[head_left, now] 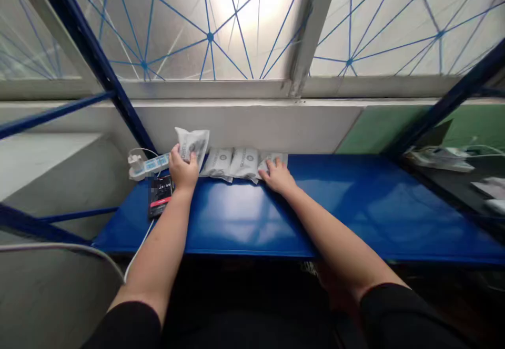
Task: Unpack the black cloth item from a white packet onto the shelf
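A white printed packet (194,143) is tilted up at the back left, with my left hand (184,169) closed around its lower part. To its right, two similar packets, a white packet (218,163) and another white packet (244,163), lie side by side on the blue shelf (244,217). My right hand (278,174) rests with spread fingers on the rightmost packet (272,156), covering much of it. The print on the packets is too small to read fully.
Left of my left hand lie a phone (160,196) with a lit screen and a white power strip (150,166). A white cable (139,249) runs over the front edge. Blue metal posts (130,115) flank the shelf. At far right are papers (442,158) on a dark surface.
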The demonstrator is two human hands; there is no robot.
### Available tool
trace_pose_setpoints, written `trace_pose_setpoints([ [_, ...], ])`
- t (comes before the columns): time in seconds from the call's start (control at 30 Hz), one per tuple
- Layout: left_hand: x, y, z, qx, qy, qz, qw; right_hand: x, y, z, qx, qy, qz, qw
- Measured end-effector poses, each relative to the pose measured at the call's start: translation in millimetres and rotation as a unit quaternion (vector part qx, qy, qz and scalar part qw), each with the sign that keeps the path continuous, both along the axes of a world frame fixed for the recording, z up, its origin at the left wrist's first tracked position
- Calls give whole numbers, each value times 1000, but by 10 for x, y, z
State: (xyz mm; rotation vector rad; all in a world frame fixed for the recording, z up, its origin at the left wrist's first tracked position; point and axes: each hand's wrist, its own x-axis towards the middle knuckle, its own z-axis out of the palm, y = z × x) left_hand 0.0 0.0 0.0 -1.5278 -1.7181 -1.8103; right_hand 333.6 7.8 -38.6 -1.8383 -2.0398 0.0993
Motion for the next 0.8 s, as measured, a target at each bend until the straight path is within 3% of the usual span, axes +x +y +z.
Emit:
trace_pose_setpoints([
  [0.13, 333, -11, -27, -6, -99, -36, 994, -198, 30, -70, 3, 26, 73, 997],
  [0.27, 682, -89, -139, -64, -79, -129, 986, -275, 50, -67, -7, 50, 212, 976],
  [0.4, 907, -150, -243, -74, -25, -176, 981, -249, -40, -5, 146, 66, 230, 960],
  [0.5, 959, -126, -291, -76, -25, -181, 980, -262, -154, 22, 256, 32, 296, 920],
  [0.6, 948, -89, -318, -94, -6, -204, 974, -347, -233, 15, 292, -31, 359, 886],
  [0.67, 923, -99, -311, -100, 49, -224, 968, -407, -247, 3, 303, -45, 359, 881],
  [0.8, 849, -214, -226, -89, 215, -245, 941, -426, -223, -2, 302, 9, 311, 901],
])
